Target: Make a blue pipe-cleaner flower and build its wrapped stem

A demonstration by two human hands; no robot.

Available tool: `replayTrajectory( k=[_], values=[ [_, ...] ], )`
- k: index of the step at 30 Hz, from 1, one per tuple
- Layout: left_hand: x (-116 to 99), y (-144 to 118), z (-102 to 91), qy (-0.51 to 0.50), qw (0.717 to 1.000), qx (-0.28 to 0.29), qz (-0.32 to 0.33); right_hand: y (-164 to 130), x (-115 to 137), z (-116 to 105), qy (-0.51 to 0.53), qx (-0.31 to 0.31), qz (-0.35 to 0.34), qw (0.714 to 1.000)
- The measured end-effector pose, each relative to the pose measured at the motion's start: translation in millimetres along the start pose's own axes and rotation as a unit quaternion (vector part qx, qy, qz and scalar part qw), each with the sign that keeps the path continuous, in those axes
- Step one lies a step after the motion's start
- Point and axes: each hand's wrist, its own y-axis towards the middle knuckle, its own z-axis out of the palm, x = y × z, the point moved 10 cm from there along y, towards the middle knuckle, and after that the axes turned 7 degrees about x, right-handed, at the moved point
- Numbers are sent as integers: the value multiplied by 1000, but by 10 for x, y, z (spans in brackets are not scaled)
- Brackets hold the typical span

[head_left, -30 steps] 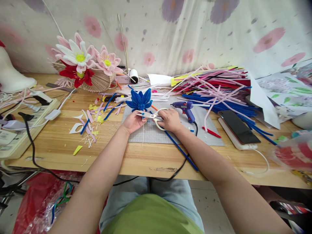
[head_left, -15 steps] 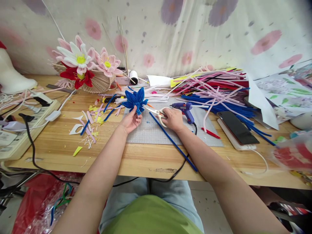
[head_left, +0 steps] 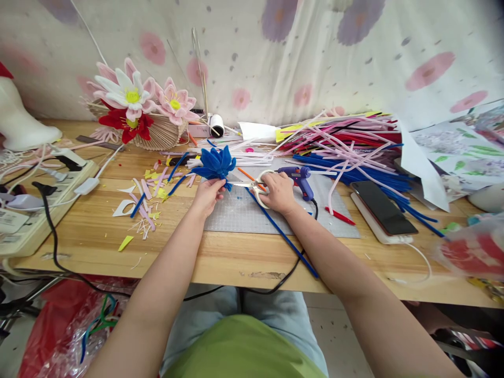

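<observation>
Item: blue flower (head_left: 214, 164), being pinched at its base by the left hand (head_left: 207, 195), tilting over the mat (head_left: 244, 212). Right hand (head_left: 277, 191) is gripping scissors (head_left: 252, 185), blades pointing at the base. Glue gun (head_left: 299, 176) is lying just right. Advisably, keeping the blades close to the base, clear of petals and fingers.

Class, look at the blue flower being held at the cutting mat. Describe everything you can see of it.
The blue flower is deep blue and fuzzy, seemingly made of pipe cleaner. Its pointed petals fan out, tilted up and to the left. The left hand grips it from below at its base, above the far left corner of the grey cutting mat. The scissors in the right hand point their blades at the base; whether they touch it cannot be told. No stem shows.
</observation>
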Motion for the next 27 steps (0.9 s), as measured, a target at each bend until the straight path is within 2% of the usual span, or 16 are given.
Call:
replayTrajectory(
  k=[3, 6, 16, 23, 27],
  values=[
    [41, -16, 130, -57, 996, 55, -35, 5, 65, 38, -7, 12, -20, 1000],
    [91, -32, 207, -71, 992, 85, -58, 9, 99, 51, -14, 18, -21, 1000],
    [200, -49, 286, -71, 986, 112, -100, 7, 137, 68, -29, 10, -31, 999],
    [282, -86, 347, -193, 956, 151, -161, 2, 115, 33, -2, 2, -36, 999],
    [290, -65, 351, -198, 955, 155, -157, -2, 125, 62, 0, 17, -40, 999]
  ],
)
